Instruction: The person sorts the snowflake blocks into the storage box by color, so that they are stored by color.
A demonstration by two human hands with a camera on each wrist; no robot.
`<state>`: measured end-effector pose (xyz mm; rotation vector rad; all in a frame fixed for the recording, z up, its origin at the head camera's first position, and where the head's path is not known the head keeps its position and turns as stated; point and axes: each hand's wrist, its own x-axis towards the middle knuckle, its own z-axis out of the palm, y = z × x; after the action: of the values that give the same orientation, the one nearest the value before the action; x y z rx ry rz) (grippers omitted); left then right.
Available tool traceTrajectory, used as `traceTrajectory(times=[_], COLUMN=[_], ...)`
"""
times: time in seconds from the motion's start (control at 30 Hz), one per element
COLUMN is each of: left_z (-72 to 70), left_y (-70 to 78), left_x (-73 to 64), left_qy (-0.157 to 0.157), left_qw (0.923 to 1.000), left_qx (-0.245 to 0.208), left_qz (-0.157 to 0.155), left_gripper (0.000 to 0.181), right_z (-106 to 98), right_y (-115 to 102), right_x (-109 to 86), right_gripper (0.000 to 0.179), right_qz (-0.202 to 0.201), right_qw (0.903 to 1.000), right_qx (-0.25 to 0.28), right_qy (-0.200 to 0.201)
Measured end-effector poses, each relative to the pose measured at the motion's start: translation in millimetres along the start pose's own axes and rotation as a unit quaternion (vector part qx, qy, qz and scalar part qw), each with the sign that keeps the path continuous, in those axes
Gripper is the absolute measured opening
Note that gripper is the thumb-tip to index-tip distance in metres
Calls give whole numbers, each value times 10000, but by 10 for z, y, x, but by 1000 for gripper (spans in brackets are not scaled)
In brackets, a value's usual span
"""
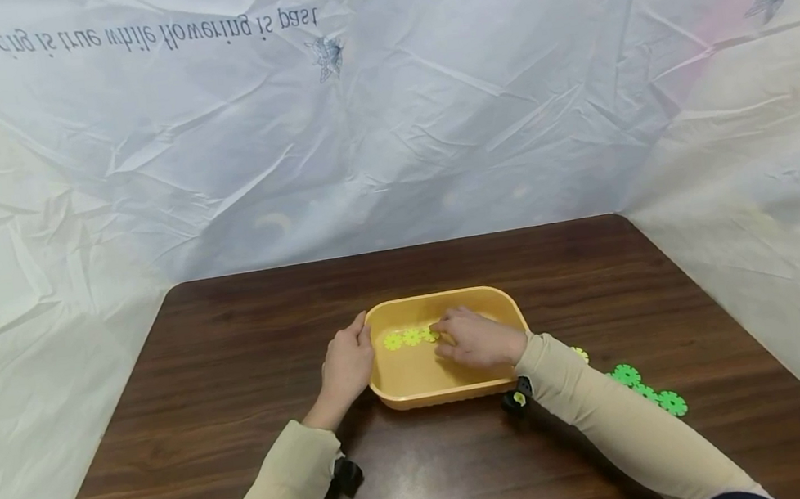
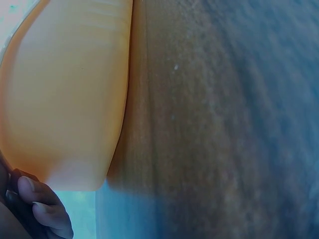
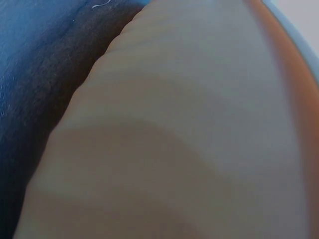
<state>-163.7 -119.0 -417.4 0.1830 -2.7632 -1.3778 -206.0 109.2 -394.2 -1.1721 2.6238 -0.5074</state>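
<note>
Yellow flower-shaped pieces [image 1: 411, 337] lie in a row inside the basin [image 1: 414, 373], below the centre of the frame. The left hand [image 1: 348, 362] grips the basin's left rim. The right hand [image 1: 480, 337], fingers loosely extended, touches the row's right end. Green pieces [image 1: 673, 404] lie at lower right.

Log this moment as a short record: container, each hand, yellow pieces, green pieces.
Container: yellow tub, upright on the brown table
Left hand: grips the tub's left end
Right hand: inside the tub; whether it pinches a piece is unclear
Yellow pieces: in a row in the tub, by the right hand
Green pieces: on the table, beside the right sleeve
</note>
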Motion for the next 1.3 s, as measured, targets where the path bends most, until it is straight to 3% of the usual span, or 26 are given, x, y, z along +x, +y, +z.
traceTrajectory(times=[0.3,0.57,0.8,0.97,1.1,1.2,1.3], left_z=[3,3,-4,19,20,12,12], left_y=[2,10,17,15,19,27,29], left_x=[-3,0,-3,6,-1,-7,-4], left_qy=[-14,-3,-4,-33,-10,18,31], left_qw=[10000,10000,10000,10000,10000,10000,9999], left_qx=[22,1,0,52,37,58,120], left_qz=[13,-6,1,47,49,45,35], left_gripper=[44,44,44,44,44,44,44], right_z=[-31,-183,-416,-624,-763,-809,-786], right_y=[-3,-54,-45,153,389,566,725], right_x=[-35,-205,-492,-781,-1034,-1214,-1360], right_gripper=[42,44,43,37,37,41,43], right_qz=[16,19,310,606,1054,1418,1787], right_qw=[10000,9993,9931,9782,9647,9592,9584], right_qx=[0,272,560,680,618,550,526], right_qy=[75,265,986,1864,2332,2383,2164])
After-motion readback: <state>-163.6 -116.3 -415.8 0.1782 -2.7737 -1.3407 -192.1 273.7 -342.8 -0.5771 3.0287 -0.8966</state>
